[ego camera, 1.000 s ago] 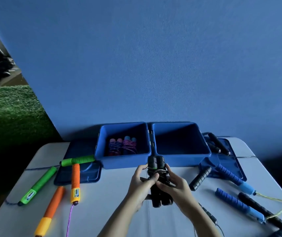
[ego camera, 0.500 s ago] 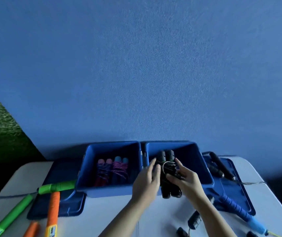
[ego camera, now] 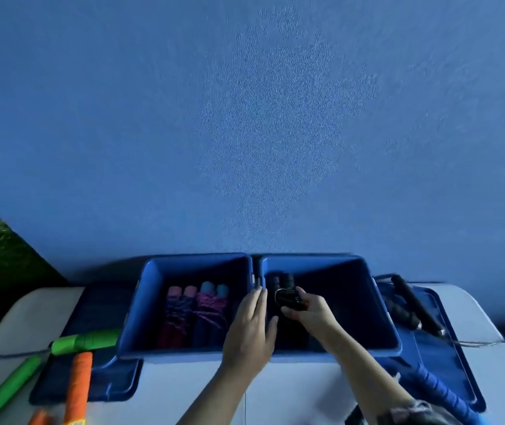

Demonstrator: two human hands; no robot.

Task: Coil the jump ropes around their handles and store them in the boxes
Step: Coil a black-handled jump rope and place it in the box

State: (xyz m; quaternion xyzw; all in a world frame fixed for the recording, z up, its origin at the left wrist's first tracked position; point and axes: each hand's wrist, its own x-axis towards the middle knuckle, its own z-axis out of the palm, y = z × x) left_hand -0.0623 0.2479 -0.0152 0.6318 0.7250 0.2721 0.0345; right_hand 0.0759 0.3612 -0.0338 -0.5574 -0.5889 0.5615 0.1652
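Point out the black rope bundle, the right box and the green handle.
black rope bundle [ego camera: 286, 294]: head view, on the coiled middle, above the right hand's fingers.
right box [ego camera: 364, 299]: head view, on its inner right wall.
green handle [ego camera: 87, 341]: head view, on the middle of the grip beside the left box.

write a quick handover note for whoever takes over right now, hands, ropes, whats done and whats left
Right hand: grips the coiled black rope and holds it inside the right box, near that box's left wall; not let go yet.
Left hand: open, fingers straight, at the wall between the two boxes.
Done: two coiled ropes lie in the left box.
Left: release the black rope, then coil and store the loose ones: green handles and orange handles on the left of the table, black handles and a blue handle on the right.
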